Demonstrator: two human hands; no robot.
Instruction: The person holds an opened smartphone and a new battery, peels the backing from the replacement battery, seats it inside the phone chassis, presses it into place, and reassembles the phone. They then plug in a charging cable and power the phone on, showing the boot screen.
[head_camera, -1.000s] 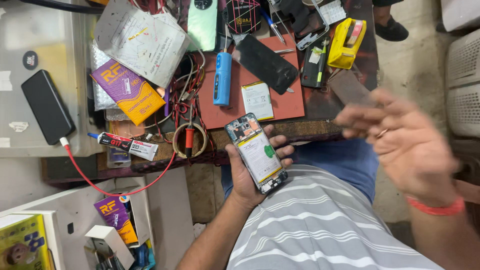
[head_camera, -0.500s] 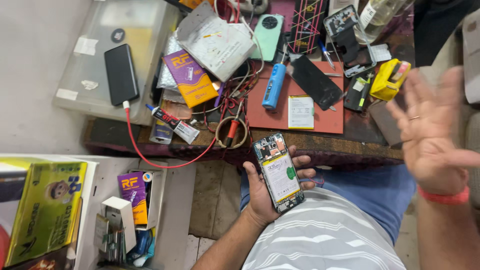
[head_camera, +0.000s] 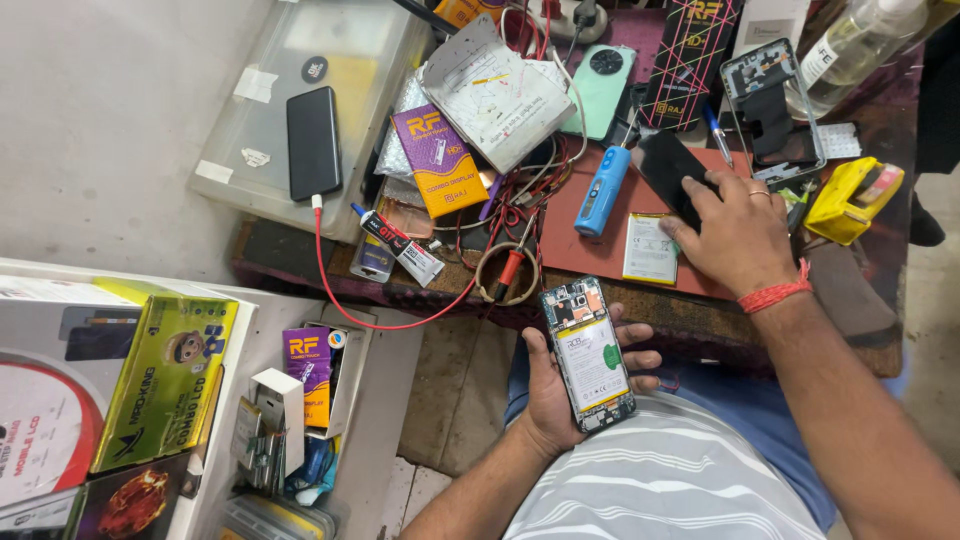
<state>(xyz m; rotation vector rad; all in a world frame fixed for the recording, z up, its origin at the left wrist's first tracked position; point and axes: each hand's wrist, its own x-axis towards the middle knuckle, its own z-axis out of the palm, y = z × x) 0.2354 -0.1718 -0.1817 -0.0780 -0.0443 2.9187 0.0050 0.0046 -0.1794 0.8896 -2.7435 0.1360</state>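
The right hand (head_camera: 735, 235), which half a second ago hung in the air with its fingers spread, is now down on the red mat (head_camera: 580, 235), palm flat and fingertips on the black screen panel (head_camera: 668, 170) lying there. It grips nothing; the fingers are pressed loosely on the panel, not curled round it. The left hand (head_camera: 560, 385) has not changed its job: it cradles the opened phone (head_camera: 590, 355) over the lap, back cover off, battery and circuit board showing, fingers wrapped round its edges. So the work has turned from the held phone to the parts on the mat, and the panel looks like the piece now being fetched.

On the red mat, just left of the right hand, lies a loose battery (head_camera: 650, 248), and left of that a blue electric screwdriver (head_camera: 603, 192). Off the mat's right edge sits a yellow tool (head_camera: 850, 200); above the mat stand a phone frame (head_camera: 770, 105) and a green phone back (head_camera: 600, 90). To the mat's left are a tangle of wires, a glue tube (head_camera: 400, 245), a purple box (head_camera: 440, 160), and a black phone (head_camera: 313, 142) charging on a red cable (head_camera: 340, 290).

The workbench (head_camera: 300, 265) is dark, worn and crowded. Below it to the left stands a white shelf (head_camera: 385, 400) with more boxes, and a tiled floor shows between.
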